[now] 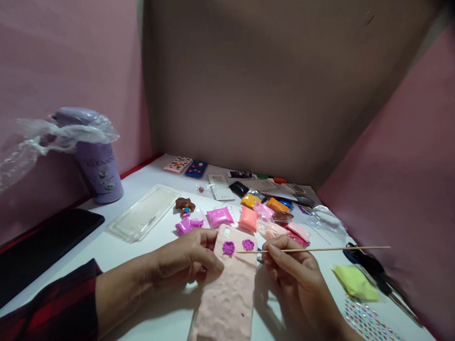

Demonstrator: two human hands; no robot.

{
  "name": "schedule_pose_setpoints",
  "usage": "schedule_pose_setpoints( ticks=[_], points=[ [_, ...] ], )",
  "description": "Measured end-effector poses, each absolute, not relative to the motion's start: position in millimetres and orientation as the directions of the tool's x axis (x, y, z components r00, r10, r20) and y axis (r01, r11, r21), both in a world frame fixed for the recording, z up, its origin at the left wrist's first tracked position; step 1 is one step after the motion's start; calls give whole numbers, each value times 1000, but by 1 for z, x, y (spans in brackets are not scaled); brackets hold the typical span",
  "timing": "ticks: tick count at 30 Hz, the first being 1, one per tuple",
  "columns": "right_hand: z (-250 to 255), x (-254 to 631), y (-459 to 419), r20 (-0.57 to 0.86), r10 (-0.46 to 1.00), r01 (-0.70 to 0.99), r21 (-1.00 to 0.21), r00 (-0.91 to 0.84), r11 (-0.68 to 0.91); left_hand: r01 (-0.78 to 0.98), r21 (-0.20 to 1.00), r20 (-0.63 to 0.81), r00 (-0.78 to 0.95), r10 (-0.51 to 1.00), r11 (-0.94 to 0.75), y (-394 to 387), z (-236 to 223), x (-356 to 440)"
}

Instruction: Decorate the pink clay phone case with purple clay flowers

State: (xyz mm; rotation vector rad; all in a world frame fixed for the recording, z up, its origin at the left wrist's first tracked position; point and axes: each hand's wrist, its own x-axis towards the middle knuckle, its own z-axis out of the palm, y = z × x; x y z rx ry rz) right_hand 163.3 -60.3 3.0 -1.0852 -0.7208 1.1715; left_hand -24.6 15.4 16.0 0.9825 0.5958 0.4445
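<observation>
Table (pixel 151 327), white, spreads under both hands as I watch remotely. Beyond the left hand (pixel 178 255) stands a purple tumbler (pixel 99 171) draped in clear plastic; its lettering reads "ELEMEN", the rest out of sight. A clear case (pixel 144 214) lies nearer that hand. Between the hands is a pink, lumpy-surfaced phone case (pixel 225 301); my left hand grips its edge, thumb on top and fingers behind, apparently to steady it while leaving its face exposed. Just past both hands sit colored packets, including a bright pink one (pixel 219 217). My right hand (pixel 298 273) pinches a wooden skewer (pixel 329 249) narrowly, probably for fine control. Its tip points left between two purple flowers (pixel 228 248); I cannot tell whether it touches the case.
</observation>
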Motion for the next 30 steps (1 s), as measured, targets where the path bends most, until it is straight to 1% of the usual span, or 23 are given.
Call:
schedule_pose_setpoints(
  ticks=[3, 6, 9, 11, 13, 16, 18, 21, 25, 30],
  points=[
    [2, 165, -60, -64, 971, -377, -926, 230, 28, -112, 849, -285, 726, 626, 516, 17, 13, -25],
    [0, 166, -60, -58, 981, -355, -935, 187, 12, -155, 835, -286, 698, 656, 528, 19, 12, -24],
    [-1, 167, -60, -48, 980, -361, -932, 196, 26, -185, 840, -266, 679, 684, 510, 21, 12, -23],
    [0, 167, -59, -64, 979, -371, -928, 194, 13, -209, 849, -239, 667, 706, 485, 22, 11, -23],
    [1, 167, -59, -84, 985, -365, -931, 153, -22, -244, 850, -205, 663, 720, 467, 24, 9, -23],
    [1, 168, -58, -70, 994, -286, -957, 86, -42, -319, 835, -139, 667, 732, 449, 24, 6, -23],
    [0, 169, -56, -57, 992, -251, -968, 108, -29, -366, 822, -92, 672, 735, 437, 24, 4, -22],
    [-1, 171, -55, -99, 985, -315, -948, 139, -50, -443, 802, -38, 631, 775, 400, 25, 3, -21],
    [3, 170, -54, -156, 986, -436, -893, 64, -113, -482, 788, -19, 604, 797, 384, 25, 4, -21],
    [11, 170, -53, -113, 983, -474, -880, 142, -33, -487, 781, -18, 607, 795, 390, 26, 7, -23]
  ],
)
